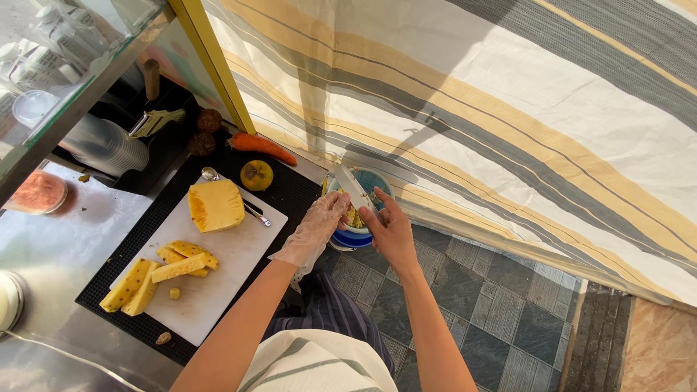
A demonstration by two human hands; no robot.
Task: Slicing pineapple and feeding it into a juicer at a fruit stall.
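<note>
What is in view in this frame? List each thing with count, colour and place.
cutting board: one, white, on a black mat on the metal counter
pineapple block: one, yellow, at the board's far end
pineapple strips: several, yellow, at the board's near end
spoon: one, metal, beside the block
carrot: one, orange, beyond the board
round fruit: one, yellowish, on the mat
plastic cups: one stack, clear, to the left
bucket: one, blue and white, over the tiled floor
knife: one, pale blade, over the bucket
curtain: one, striped white, yellow, grey
left hand: clear glove, at the bucket
right hand: bare, holding the knife
</note>
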